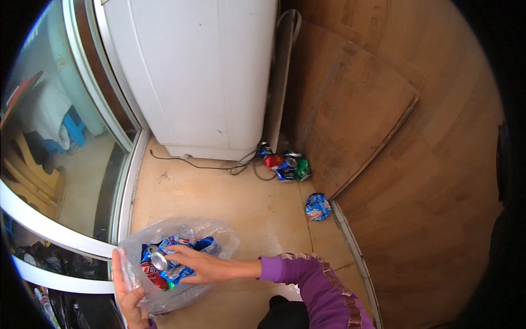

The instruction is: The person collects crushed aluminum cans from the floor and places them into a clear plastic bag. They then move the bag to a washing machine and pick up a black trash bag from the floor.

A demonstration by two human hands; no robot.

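Observation:
My left hand point(128, 290) holds the rim of a clear plastic bag point(222, 236) on the floor, at the lower left. Inside the bag are several crushed drink cans, among them a red can point(154, 274) and a blue can with a bare silver end point(158, 258). My right hand point(201, 263) reaches in from the right, its fingers and thumb spread around a crumpled blue can point(181, 273). Whether it grips that can or only touches it is hard to tell.
Ahead stands a white appliance point(193, 74) with a black cord point(197, 165) at its base. More crushed cans point(286, 168) lie by its corner, and a flattened blue can point(318, 207) lies near a leaning wooden board point(361, 107). A glass sliding door point(129, 185) borders the left.

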